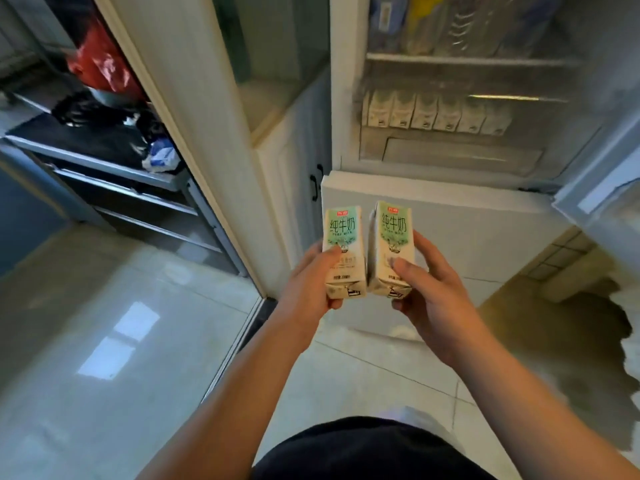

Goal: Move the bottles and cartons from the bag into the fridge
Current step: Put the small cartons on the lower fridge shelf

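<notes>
Your left hand [311,282] grips one milk carton [344,251] and your right hand [436,292] grips a second carton [391,247], both upright and nearly touching, held in front of the open fridge [346,98]. A row of cartons [436,112] already stands on the middle shelf, with free room only toward its right end. With both hands full, you have nothing to steady that row, so pushing in carelessly could topple it. Each grasp sits low on its carton, so a tilt could let it slip.
</notes>
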{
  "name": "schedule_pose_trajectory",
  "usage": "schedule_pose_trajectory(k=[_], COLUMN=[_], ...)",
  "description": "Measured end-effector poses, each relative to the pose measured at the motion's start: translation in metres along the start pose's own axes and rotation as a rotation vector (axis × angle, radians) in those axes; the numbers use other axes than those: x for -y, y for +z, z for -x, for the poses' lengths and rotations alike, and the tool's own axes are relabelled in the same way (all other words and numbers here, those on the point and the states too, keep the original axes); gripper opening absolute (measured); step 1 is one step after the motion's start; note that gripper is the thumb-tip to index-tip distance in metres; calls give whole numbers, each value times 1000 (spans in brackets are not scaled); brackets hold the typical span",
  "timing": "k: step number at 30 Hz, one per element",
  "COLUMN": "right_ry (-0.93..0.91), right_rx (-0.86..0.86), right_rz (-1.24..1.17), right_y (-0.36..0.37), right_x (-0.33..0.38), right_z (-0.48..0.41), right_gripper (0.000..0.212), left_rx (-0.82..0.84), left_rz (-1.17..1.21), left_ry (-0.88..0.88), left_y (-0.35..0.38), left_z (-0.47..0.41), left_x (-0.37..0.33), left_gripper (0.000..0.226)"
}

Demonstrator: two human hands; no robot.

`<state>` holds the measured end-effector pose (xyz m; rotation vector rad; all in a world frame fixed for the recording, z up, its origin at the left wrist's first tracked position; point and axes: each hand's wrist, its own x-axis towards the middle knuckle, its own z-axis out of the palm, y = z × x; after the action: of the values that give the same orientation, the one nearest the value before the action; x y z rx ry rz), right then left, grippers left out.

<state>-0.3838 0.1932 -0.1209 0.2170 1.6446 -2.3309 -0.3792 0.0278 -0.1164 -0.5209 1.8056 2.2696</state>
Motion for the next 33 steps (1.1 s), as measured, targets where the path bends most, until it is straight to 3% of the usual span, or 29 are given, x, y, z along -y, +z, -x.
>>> schedule_pose_trajectory(k=[6,13,17,26,30,33], right_ry=[-220,-388,-420,-142,-19,92], right_rx=[-96,-133,-142,-108,16,65], right_rz=[64,168,265,519,785,875], right_y=[-1,-16,-25,-52,-57,-59], right_x=[54,131,176,243,263,263], right_z=[-47,-119,-159,-241,-265,-287], right_gripper=[59,52,43,36,24,32], left_rx=[67,110,103,57,44,80], left_rz=[-169,-187,-327,-718,-948,-1070], left_ry=[237,462,465,234,185,123], left_y=[40,93,118,154,160,159], left_z=[-54,-117,-155,-244,-274,-288], left_x=[-60,-132,-173,-229,-241,-248], left_gripper=[20,3,8,21,36,32])
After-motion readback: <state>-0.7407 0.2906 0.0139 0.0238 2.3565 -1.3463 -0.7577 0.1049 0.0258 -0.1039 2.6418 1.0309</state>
